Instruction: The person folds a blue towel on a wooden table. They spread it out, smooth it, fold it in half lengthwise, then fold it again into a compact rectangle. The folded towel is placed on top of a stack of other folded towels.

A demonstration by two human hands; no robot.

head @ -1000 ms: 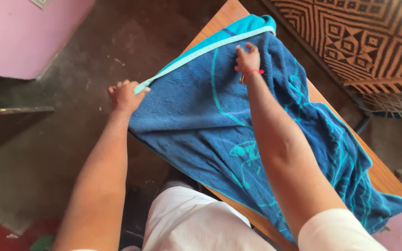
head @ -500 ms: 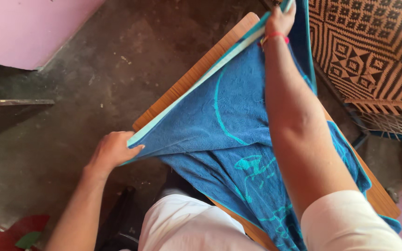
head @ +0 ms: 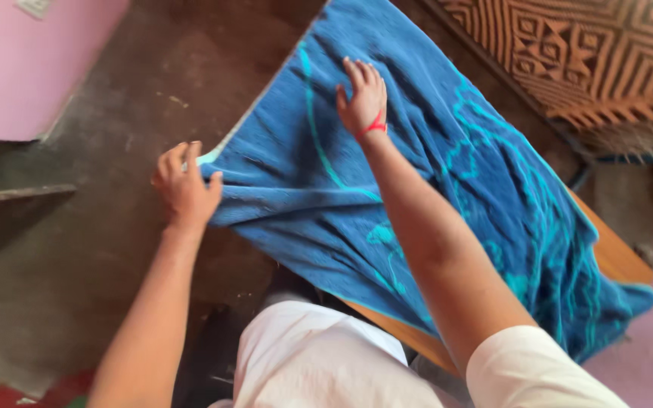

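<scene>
Pink wall: a flat pink painted wall (head: 9, 68) fills the upper left of the frame, above a dark rough floor (head: 115, 113).
Left hand: the left hand (head: 184, 187), left of centre, pinches the near-left corner of the towel between thumb and curled fingers, so its grip is closed on the cloth at the pale edge band.
Towel: the blue terry towel with turquoise line drawings (head: 447, 181) lies spread over the wooden table, covering most of it from the top centre down to the lower right.
Key relation: the towel's long axis runs diagonally from the upper centre toward the lower right; the bulk of it lies to the right of the left hand's pinch, and the right hand is the one nearer its middle.
Right hand: the right hand (head: 362, 98), red thread at the wrist, rests flat with fingers spread on the towel's upper part, pressing and holding nothing.
Towel surface: thick pile, with wrinkles toward the right end.
Table: an orange-brown wooden table (head: 620, 261) shows bare at the right edge.
Mat: a brown woven patterned mat (head: 583, 53) sits upper right.
</scene>
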